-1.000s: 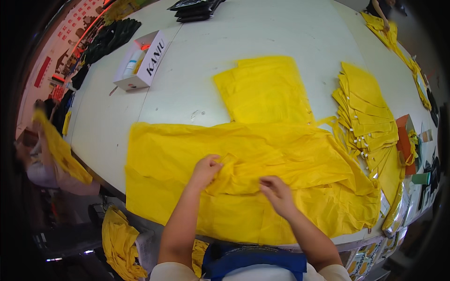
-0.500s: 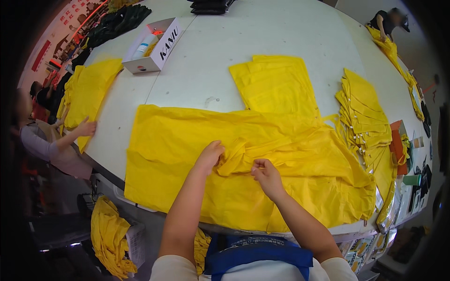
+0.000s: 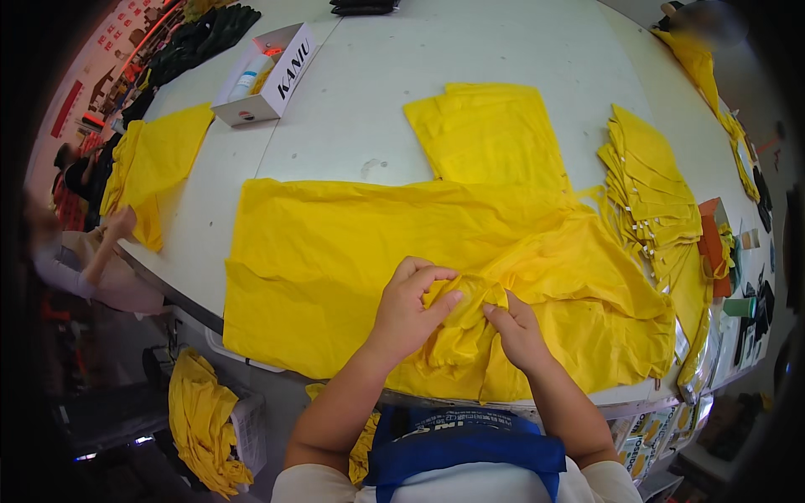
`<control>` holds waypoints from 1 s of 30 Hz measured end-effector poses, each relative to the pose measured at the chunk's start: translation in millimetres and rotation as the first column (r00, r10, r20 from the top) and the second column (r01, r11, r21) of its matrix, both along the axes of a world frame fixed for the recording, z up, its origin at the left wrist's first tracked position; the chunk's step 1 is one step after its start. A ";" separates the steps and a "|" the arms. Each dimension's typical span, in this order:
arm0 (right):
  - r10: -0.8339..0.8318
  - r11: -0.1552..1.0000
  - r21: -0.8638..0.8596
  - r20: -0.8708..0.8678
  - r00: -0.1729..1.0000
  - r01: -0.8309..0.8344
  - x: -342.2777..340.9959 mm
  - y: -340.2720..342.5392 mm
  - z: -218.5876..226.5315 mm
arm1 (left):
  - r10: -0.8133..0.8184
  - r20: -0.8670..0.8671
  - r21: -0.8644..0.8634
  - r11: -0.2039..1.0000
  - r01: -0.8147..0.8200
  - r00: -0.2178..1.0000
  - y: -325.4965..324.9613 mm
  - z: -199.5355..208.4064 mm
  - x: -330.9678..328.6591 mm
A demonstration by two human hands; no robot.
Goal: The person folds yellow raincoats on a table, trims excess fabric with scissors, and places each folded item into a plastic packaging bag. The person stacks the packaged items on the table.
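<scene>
A large yellow fabric garment (image 3: 335, 243) lies spread over the near part of the white table, its left part fairly flat and its right part creased. Both hands are at a bunched part of it near the table's front edge. My left hand (image 3: 409, 308) grips the gathered cloth between thumb and fingers. Just to the right, my right hand (image 3: 516, 329) pinches a fold with the thumb on top. The raised cloth between the hands is crumpled. Beyond it lies a stack of folded yellow pieces (image 3: 495, 134), partly covered by the garment's far edge.
Fanned yellow pieces (image 3: 650, 184) lie at the right, beside an orange box (image 3: 714, 251). A white box (image 3: 268, 75) with a bottle stands far left on the table (image 3: 352, 109). At left, a co-worker's hand (image 3: 120, 222) handles yellow cloth. Below, a basket (image 3: 249, 432) holds yellow fabric.
Both hands have moved nearer to me and right, and now grip a bunched part of the garment, lifting its folds. The co-worker at left has drawn a hand back along the yellow cloth.
</scene>
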State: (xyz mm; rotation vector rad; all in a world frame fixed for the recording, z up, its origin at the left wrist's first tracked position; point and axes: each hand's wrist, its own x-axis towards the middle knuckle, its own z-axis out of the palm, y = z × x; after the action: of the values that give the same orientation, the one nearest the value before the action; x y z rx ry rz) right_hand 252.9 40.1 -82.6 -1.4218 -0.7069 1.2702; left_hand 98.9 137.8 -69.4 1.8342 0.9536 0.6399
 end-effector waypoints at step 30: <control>0.111 0.918 0.270 0.530 0.841 -0.292 19.1 -40.2 1.8 | 0.559 0.221 -0.892 0.446 -0.066 0.799 -14.9 -47.1 -23.6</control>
State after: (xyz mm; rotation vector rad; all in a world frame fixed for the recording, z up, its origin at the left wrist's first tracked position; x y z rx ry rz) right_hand 272.0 -0.1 -80.8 -1.4180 -1.4039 0.8616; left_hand 75.3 122.9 -116.6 0.5099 1.0091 0.6454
